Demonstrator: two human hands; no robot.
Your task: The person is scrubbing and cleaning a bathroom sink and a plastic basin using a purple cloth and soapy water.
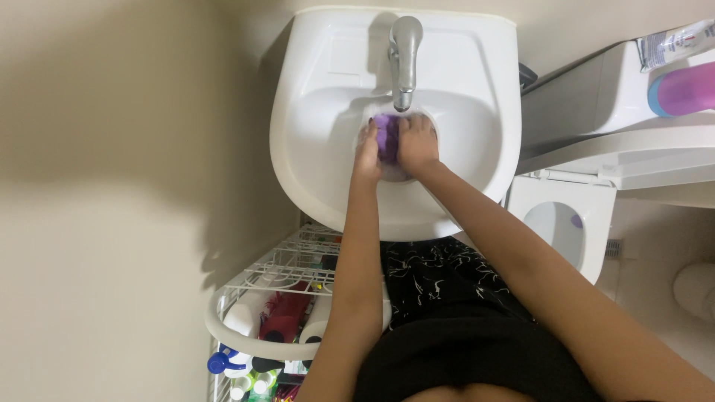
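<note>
From my feed the white pedestal sink (313, 149) fills the upper middle of the view, with the toilet (573, 216) beside it on the right and a white wire rack (275, 298) of bottles standing below the sink's left edge. A chrome faucet (404, 59) reaches out over the basin, its spout ending just above my hands. A pink bottle (684, 91) lies on the toilet's tank at far right, well apart from the work. In the bowl, right under the spout, I see the small purple object (385, 138) pressed between both hands; its long axis runs roughly from the faucet toward me, though so much of it is covered that I cannot tell which end points where. My left hand (367, 152) is closed narrowly against its left side, fingers curled around it. My right hand (417, 143) wraps over its right side and top, also clamped tight. Both forearms cross the sink's front rim, and the right hand hides most of the object's far side.
</note>
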